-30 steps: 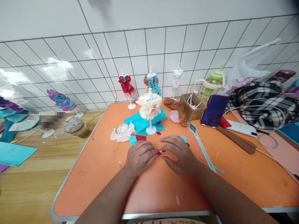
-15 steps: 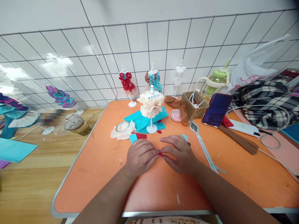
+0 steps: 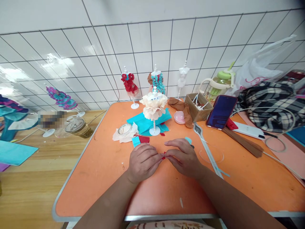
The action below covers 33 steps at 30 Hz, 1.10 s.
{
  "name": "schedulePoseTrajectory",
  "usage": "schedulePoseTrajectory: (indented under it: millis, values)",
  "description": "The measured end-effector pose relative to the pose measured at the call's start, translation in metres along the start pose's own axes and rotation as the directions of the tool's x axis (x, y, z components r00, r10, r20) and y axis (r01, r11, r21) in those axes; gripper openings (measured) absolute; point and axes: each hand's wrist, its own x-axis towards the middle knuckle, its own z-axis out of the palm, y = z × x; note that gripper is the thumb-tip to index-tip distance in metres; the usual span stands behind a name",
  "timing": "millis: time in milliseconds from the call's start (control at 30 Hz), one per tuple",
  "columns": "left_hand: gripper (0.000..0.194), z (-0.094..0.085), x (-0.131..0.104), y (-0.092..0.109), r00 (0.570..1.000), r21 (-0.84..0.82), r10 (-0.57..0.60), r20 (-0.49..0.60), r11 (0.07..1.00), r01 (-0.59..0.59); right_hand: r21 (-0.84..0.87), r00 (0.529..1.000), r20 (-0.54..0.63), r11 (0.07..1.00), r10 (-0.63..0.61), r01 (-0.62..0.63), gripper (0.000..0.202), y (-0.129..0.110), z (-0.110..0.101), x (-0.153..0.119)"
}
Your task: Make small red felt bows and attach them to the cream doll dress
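A small red piece of crepe paper (image 3: 164, 156) is pinched between the fingertips of my left hand (image 3: 143, 161) and my right hand (image 3: 183, 158), low over the orange table (image 3: 102, 187). Most of the piece is hidden by the fingers. Just beyond my hands stands a miniature dress form (image 3: 154, 109) in a ruffled cream paper dress. Turquoise paper (image 3: 139, 123) lies under its base. Near my left hand are a red paper strip (image 3: 144, 139) and a small turquoise paper piece (image 3: 136, 142). A roll of tape (image 3: 125, 128) rests on cream paper.
Further dress forms stand along the tiled wall, one in red (image 3: 129, 84), one bare white (image 3: 183, 78). A pink dish (image 3: 179, 117), a cardboard box (image 3: 199, 108), a propped phone (image 3: 222, 112) and a lidded bottle (image 3: 221, 82) are at the right. A glass jar (image 3: 79, 127) sits left.
My right thumb and index finger have come closer together on the red paper. The left hand has barely moved, and the objects around stay put.
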Motion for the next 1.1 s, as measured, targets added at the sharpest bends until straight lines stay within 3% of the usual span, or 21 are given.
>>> schedulePoseTrajectory:
  millis: [300, 533, 667, 733, 833, 900, 1000, 1100]
  values:
    - [0.017, 0.000, -0.001, 0.001, 0.998, -0.024, 0.055, -0.015, 0.998, -0.056, 0.066, 0.999, -0.035, 0.998, 0.026, -0.024, 0.013, -0.005, 0.001, 0.001]
    - [0.016, -0.001, 0.000, 0.001, 0.999, -0.037, 0.038, -0.037, 0.999, -0.040, 0.272, 0.985, -0.007, 0.949, 0.171, -0.162, 0.015, -0.009, 0.006, 0.002]
    - [0.017, -0.001, 0.002, 0.003, 0.997, -0.142, -0.037, -0.069, 0.989, 0.027, 0.394, 0.951, 0.000, 0.874, 0.308, -0.283, 0.033, -0.006, 0.005, 0.002]
    - [0.016, 0.002, 0.003, 0.005, 0.985, -0.246, -0.149, -0.081, 0.961, 0.126, 0.416, 0.948, 0.046, 0.857, 0.316, -0.306, 0.022, -0.001, 0.005, 0.003]
    - [0.008, 0.008, 0.002, 0.009, 0.925, -0.425, -0.377, -0.036, 0.844, 0.328, 0.461, 0.926, 0.115, 0.806, 0.361, -0.371, 0.003, 0.005, 0.006, 0.003]
    - [0.003, 0.014, 0.000, 0.010, 0.860, -0.496, -0.509, 0.039, 0.737, 0.459, 0.515, 0.894, 0.132, 0.741, 0.427, -0.430, 0.005, 0.008, 0.008, 0.003]
    - [0.005, 0.022, -0.002, 0.009, 0.742, -0.529, -0.654, 0.146, 0.583, 0.618, 0.594, 0.844, 0.154, 0.634, 0.514, -0.494, 0.010, 0.009, 0.012, 0.004]
    - [0.013, 0.028, -0.004, 0.006, 0.595, -0.556, -0.769, 0.235, 0.396, 0.731, 0.640, 0.801, 0.227, 0.535, 0.554, -0.552, 0.020, 0.007, 0.014, 0.006]
